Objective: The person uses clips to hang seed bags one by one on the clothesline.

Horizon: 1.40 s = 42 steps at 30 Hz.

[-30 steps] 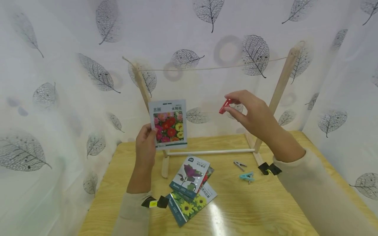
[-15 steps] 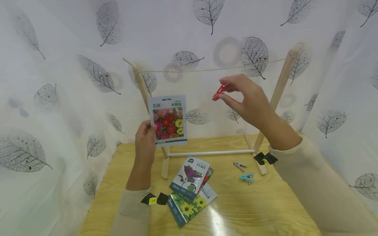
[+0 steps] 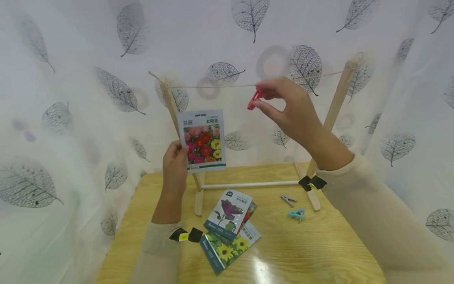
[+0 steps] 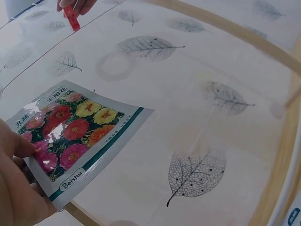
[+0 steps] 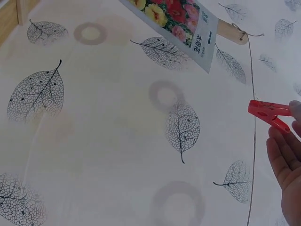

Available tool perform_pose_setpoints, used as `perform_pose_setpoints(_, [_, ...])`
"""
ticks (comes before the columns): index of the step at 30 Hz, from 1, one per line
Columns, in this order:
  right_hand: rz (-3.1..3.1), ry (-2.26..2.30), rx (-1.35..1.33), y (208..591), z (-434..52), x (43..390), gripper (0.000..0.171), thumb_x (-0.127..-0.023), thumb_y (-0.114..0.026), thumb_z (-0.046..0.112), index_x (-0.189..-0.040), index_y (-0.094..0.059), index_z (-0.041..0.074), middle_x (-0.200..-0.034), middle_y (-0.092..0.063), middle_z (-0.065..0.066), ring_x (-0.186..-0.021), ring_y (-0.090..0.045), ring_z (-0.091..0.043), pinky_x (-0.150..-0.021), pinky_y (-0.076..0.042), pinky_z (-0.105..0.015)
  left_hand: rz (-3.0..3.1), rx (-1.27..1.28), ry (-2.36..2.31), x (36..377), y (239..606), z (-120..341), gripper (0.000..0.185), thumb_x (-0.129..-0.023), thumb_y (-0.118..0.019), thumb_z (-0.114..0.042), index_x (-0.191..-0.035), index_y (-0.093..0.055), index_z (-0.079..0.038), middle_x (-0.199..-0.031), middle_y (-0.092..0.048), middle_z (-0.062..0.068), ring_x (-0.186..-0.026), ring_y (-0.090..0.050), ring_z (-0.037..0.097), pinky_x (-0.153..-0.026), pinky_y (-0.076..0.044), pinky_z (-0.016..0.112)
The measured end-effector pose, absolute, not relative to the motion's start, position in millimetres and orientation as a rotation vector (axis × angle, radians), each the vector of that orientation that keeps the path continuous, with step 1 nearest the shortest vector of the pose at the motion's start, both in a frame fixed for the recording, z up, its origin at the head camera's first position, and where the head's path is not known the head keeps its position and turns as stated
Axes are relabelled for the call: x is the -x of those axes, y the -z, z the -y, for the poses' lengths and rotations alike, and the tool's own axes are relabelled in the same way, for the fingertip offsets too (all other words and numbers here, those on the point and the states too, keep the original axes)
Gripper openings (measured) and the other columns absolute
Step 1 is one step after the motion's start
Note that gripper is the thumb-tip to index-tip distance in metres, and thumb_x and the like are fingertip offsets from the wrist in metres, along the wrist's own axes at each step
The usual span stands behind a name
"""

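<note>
Clip [image 3: 254, 99], red, is pinched by the right hand [image 3: 287, 110] at the string [image 3: 213, 85]. Left hand [image 3: 174, 169] pinches a seed packet [image 3: 203, 140] below the string.

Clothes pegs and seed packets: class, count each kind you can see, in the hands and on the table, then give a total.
Pegs: 3, red in the right hand, grey and blue on the table.
Seed packets: 4, flower packet in the left hand, three stacked.
Total: 7
</note>
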State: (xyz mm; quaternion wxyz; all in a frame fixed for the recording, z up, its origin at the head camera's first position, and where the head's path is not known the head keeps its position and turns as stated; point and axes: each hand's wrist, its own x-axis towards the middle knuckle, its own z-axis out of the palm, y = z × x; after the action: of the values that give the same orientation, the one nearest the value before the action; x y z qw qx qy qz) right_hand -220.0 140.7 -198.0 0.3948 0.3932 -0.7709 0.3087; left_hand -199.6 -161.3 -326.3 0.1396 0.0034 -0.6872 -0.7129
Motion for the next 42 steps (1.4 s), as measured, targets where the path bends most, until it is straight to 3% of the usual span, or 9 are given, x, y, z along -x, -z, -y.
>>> perform_pose_setpoints(20, [1.907, -0.931, -1.065, 162.4, -99.9, 235.1, 0.033, -0.096, -0.069, 0.012, -0.123, -0.063, -0.005, -0.113, -0.068, -0.016, -0.105, -0.067, -0.019, -0.094, -0.056, -0.029, 1.930, 0.013, 2.094, 206.1, 316.1, 156.4, 0.021, -0.106, -0.047, -0.019, -0.123, -0.056, -0.009, -0.113, -0.062, 0.002, -0.106, -0.059, 0.017, -0.095, -0.050, 0.029])
perform_pose_setpoints(42, [2.083, -0.920, -1.027, 138.4, -63.0, 249.2, 0.035, -0.098, -0.066, 0.022, -0.127, -0.064, 0.002, -0.123, -0.067, -0.009, -0.112, -0.064, -0.013, -0.100, -0.050, -0.019, 1.921, 0.018, 2.077, 210.7, 307.8, 158.0, 0.022, -0.107, -0.046, -0.021, -0.124, -0.056, -0.012, -0.117, -0.062, 0.002, -0.110, -0.059, 0.018, -0.101, -0.047, 0.033])
